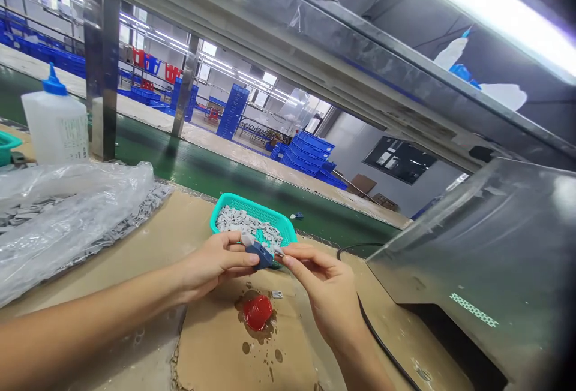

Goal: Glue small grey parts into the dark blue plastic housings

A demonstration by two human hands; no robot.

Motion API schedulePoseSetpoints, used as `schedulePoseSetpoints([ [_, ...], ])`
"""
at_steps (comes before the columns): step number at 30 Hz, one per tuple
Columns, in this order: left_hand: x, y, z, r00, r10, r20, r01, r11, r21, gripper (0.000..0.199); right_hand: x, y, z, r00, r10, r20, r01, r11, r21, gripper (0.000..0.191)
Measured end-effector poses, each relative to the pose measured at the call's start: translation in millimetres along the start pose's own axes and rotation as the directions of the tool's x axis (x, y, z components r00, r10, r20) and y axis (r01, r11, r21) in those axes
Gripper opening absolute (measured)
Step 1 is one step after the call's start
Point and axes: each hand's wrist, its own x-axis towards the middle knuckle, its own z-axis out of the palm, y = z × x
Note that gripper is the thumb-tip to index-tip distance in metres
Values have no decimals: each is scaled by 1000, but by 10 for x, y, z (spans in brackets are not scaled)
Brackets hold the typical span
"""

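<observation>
My left hand pinches a small dark blue plastic part above the cardboard. Close to its right side, my right hand holds a small whitish piece between thumb and forefinger; I cannot tell whether the two parts touch. Just behind the hands stands a turquoise basket with many small grey-white plastic pieces in it. Below them a red cap-like dish sits on wet-stained cardboard. One loose grey piece lies beside the dish.
A clear plastic bag of grey parts covers the left side, with a white squeeze bottle behind it. At the right stands a metal housing with a black cable alongside. A green conveyor belt runs behind the bench.
</observation>
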Motion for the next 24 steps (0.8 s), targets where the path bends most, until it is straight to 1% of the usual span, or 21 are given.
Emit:
schedulePoseSetpoints([
  [4, 12, -17, -16, 1000, -9, -19, 10, 1000, 19, 25, -22, -46, 39, 997, -69, 34, 72, 994, -81, 6],
  [7, 2, 0, -8, 1000, -10, -26, 11, 1000, 26, 22, -36, -47, 39, 993, -101, 64, 108, 989, -102, 7],
  [12, -1, 46, 20, 998, -27, -56, 31, 998, 59, 23, -61, -36, 52, 978, -142, 156, 168, 971, -168, 14],
  [14, -12, 47, 59, 999, 13, -44, -11, 999, 33, 22, -53, -46, 86, 965, -166, 205, 205, 961, -185, 17],
  [16, -31, 47, 119, 997, 66, -46, -67, 998, -16, 19, -27, -64, 139, 946, -217, 241, 271, 937, -222, 20],
  [18, -31, 77, 174, 987, 118, -106, -122, 992, -35, 13, 14, -74, 191, 918, -291, 269, 363, 889, -280, 21],
  [20, 26, 166, 170, 957, 205, -205, -193, 978, 79, 10, 65, -42, 210, 886, -376, 272, 453, 829, -328, 22],
  [21, 83, 237, 129, 931, 267, -247, -229, 958, 172, 13, 95, 3, 200, 870, -414, 266, 487, 805, -339, 22],
  [22, 159, 325, 59, 900, 336, -278, -260, 925, 278, 20, 129, 72, 177, 857, -459, 235, 515, 787, -341, 21],
  [24, 349, 525, -161, 831, 466, -303, -290, 829, 478, 31, 206, 270, 103, 855, -496, 152, 518, 795, -316, 20],
])
